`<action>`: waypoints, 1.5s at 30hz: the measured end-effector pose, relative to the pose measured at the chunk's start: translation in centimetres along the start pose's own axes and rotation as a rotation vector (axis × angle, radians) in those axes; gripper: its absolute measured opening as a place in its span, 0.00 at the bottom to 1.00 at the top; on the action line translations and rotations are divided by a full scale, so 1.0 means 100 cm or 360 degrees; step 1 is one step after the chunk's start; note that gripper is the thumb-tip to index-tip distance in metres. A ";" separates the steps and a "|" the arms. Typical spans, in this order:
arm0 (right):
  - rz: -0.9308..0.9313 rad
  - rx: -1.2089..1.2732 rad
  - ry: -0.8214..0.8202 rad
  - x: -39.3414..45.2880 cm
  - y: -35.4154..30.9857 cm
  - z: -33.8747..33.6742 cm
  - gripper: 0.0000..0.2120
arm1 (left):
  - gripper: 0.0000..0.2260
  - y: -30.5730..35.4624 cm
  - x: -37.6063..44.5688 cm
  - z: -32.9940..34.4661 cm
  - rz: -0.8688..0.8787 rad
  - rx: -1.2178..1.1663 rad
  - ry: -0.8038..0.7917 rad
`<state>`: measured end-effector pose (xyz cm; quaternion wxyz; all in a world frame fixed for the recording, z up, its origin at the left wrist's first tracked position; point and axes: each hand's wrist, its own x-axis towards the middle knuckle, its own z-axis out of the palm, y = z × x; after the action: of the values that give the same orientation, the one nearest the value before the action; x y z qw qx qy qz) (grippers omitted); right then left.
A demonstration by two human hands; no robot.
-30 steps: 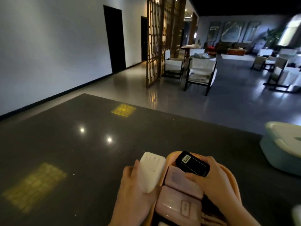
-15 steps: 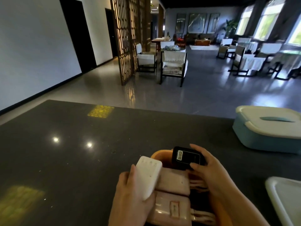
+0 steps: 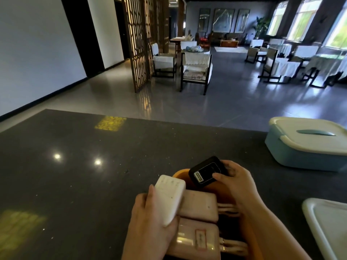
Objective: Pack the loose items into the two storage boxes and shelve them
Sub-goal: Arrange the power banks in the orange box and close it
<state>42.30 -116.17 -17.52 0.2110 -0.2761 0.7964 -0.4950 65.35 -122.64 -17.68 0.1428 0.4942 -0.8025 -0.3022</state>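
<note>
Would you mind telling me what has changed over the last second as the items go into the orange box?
The right hand has lifted and tilted the black device, its labelled face turning upward above the orange box. Nothing was released or newly grasped. The left hand still grips the white charger; the pink packs and blue lidded box stayed put.

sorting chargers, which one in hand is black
The black charger in the right hand; the left hand holds the white one.
</note>
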 end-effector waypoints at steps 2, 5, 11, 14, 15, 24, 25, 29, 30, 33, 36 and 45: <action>-0.0019 -0.0003 -0.0024 0.000 0.000 -0.001 0.20 | 0.45 -0.002 -0.001 0.000 0.0017 -0.0006 0.0020; -0.0044 -0.0077 -0.0076 0.000 0.002 -0.001 0.19 | 0.44 -0.003 -0.003 0.001 0.0038 -0.0042 0.0031; -0.0119 -0.0409 -0.0240 -0.007 0.001 0.009 0.13 | 0.45 -0.002 -0.005 0.002 0.0066 -0.0006 0.0062; -0.0059 -0.0397 -0.0253 -0.010 0.002 0.018 0.11 | 0.45 -0.002 -0.006 0.003 0.0077 -0.0008 0.0075; -0.0058 -0.0397 -0.0258 -0.011 0.003 0.021 0.11 | 0.45 -0.003 -0.006 0.003 0.0082 -0.0010 0.0082; -0.0153 -0.0459 -0.0452 -0.005 0.010 0.030 0.13 | 0.45 -0.007 -0.005 0.007 0.0111 -0.0004 0.0113; -0.0146 -0.0447 -0.0462 -0.004 0.011 0.029 0.12 | 0.45 -0.007 -0.005 0.007 0.0114 -0.0004 0.0114; -0.0064 -0.0383 -0.0446 -0.002 0.015 0.028 0.08 | 0.44 -0.007 -0.006 0.008 0.0117 -0.0004 0.0119; -0.0042 -0.0368 -0.0437 -0.001 0.015 0.029 0.08 | 0.44 -0.007 -0.006 0.008 0.0114 -0.0004 0.0118; -0.0002 -0.0354 -0.0457 0.001 0.016 0.031 0.09 | 0.44 -0.008 -0.005 0.009 0.0120 -0.0017 0.0118; 0.0026 -0.0371 -0.0480 0.003 0.014 0.031 0.09 | 0.44 -0.008 -0.004 0.008 0.0126 -0.0001 0.0121; 0.0085 -0.0542 -0.0569 0.004 0.012 0.033 0.02 | 0.44 -0.005 -0.006 0.005 0.0113 0.0014 0.0099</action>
<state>43.74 -118.26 -19.99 0.3121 -0.3698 0.8253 -0.2911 65.69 -122.11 -18.39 0.1760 0.4752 -0.8160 -0.2780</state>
